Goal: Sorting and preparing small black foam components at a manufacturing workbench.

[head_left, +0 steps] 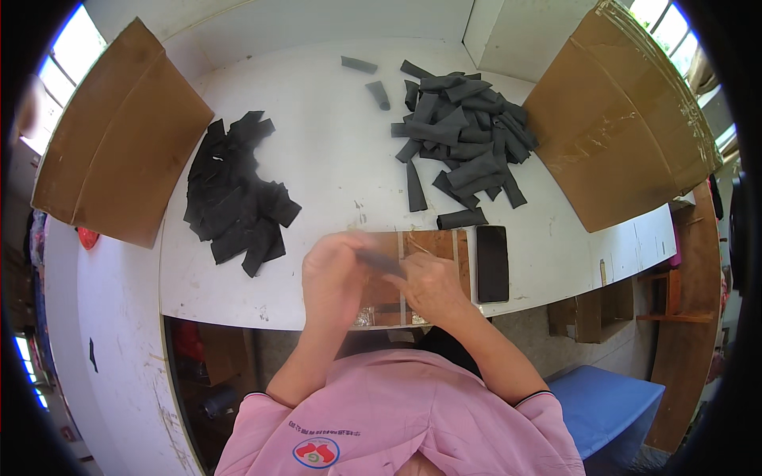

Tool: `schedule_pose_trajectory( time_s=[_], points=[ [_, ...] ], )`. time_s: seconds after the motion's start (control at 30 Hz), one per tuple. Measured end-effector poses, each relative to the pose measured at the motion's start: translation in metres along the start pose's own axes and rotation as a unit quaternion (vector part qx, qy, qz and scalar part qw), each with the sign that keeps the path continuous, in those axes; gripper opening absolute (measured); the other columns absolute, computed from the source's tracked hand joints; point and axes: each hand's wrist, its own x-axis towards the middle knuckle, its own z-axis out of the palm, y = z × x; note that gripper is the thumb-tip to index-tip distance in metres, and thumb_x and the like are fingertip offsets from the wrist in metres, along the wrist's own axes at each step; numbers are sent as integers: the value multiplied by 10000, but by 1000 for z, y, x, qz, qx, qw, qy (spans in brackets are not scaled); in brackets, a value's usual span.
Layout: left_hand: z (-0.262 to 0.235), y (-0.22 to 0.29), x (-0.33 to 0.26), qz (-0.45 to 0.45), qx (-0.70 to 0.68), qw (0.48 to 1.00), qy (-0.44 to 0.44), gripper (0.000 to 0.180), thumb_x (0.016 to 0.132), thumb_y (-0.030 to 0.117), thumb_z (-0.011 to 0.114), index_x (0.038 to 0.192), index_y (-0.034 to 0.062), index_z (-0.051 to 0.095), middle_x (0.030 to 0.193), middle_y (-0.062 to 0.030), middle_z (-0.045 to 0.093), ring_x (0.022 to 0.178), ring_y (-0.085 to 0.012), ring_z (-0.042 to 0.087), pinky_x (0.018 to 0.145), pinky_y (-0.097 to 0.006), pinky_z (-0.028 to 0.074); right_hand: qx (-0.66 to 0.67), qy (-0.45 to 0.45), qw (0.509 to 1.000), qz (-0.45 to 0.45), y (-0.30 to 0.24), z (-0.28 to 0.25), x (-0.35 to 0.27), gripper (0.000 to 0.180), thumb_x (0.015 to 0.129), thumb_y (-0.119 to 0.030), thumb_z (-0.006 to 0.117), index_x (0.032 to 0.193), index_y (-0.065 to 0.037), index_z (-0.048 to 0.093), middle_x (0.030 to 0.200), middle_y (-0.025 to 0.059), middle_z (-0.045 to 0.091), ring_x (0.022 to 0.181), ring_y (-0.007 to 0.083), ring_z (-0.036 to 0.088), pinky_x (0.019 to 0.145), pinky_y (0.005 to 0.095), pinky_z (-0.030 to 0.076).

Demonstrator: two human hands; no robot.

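A black fabric piece (379, 261) is held between my two hands, above a brown board at the table's front edge. My left hand (333, 266) is closed on its left end and smeared by motion. At the other end, my right hand (432, 284) pinches the piece with thumb and fingers. A thin pale stick-like thing (419, 247) shows by the right fingertips; whether it is held I cannot tell. Beneath both hands lies the brown board (383, 292) with pale strips across it.
Flat black fabric pieces (230, 198) lie heaped at left. Narrow, tube-like black pieces (468, 131) form a pile at back right, with two loose ones beside it. A dark phone (492, 264) lies right of the board. Cardboard panels (119, 135) (623, 115) stand at both sides.
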Motion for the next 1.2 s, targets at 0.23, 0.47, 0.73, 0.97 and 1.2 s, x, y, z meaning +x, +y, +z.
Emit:
schedule_pose_trajectory(
  time_s=[0.23,0.47,0.73,0.97,1.2],
  points=[
    [-1,0,1,-6,137,989,-57,239,791,169,597,959,11,532,904,-116,573,846,-188,535,791,-307,417,-2,-16,997,76,3,17,-18,212,715,-218,625,661,-43,520,618,84,529,584,250,540,482,350,418],
    [-19,-12,-1,-76,268,953,-120,276,775,38,572,1045,8,519,932,-78,579,879,-136,533,788,-274,431,240,17,951,195,-12,-6,-34,158,767,-74,529,908,-3,547,818,160,583,720,307,579,623,340,455],
    [-32,-29,-11,88,540,829,-118,128,728,23,563,856,18,573,794,-112,567,712,-264,560,597,-315,444,108,5,987,116,-2,19,-36,105,781,-33,515,861,28,546,671,114,551,590,209,566,530,284,436],
    [-43,-31,-15,105,531,839,-56,110,711,27,561,794,-9,500,766,-135,522,705,-300,521,605,-352,423,270,166,918,240,-18,26,-38,123,797,-71,550,870,26,533,697,68,520,577,106,493,516,215,398],
    [-129,6,-10,193,764,570,234,362,612,-72,508,965,4,487,1046,-191,453,949,-346,445,796,-387,383,347,105,920,146,-15,-28,12,45,767,-14,555,758,28,565,646,53,518,506,117,474,481,228,387]
  ],
)
